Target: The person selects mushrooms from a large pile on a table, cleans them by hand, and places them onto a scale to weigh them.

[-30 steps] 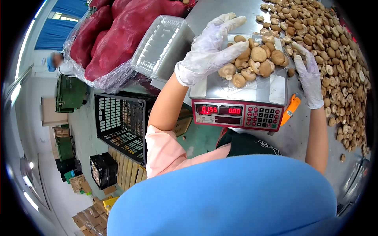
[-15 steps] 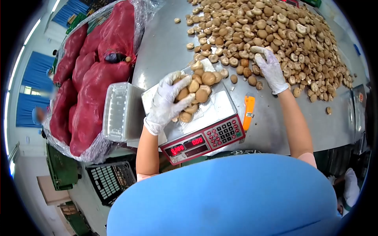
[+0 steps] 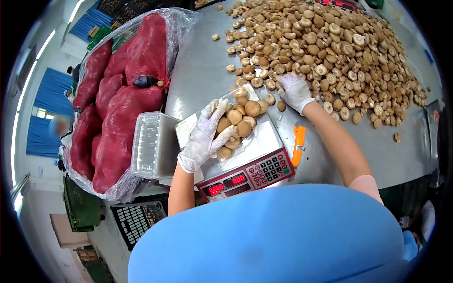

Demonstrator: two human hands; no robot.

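A heap of brown mushrooms [image 3: 239, 115] lies in and around a clear tray on a scale [image 3: 257, 162]. My left hand [image 3: 203, 137], in a white glove, cups the heap from the left, its thumb and fingers curved round the mushrooms. At the near edge of a large mushroom pile [image 3: 330, 52] is my right hand [image 3: 294, 92], also gloved. Its fingers are bent and turned down among loose mushrooms. What lies under its palm is hidden. A single mushroom [image 3: 281, 105] sits just below it.
An orange utility knife [image 3: 298, 144] lies right of the scale. Stacked clear plastic trays [image 3: 153, 146] stand on the left. Beyond them are red mesh sacks [image 3: 125, 118] in plastic wrap. A black crate [image 3: 137, 221] is at lower left.
My right hand has moved left and down along the pile's edge, towards the scale. My left hand stays at the heap, with its fingers slightly looser. The scale's red digits have changed.
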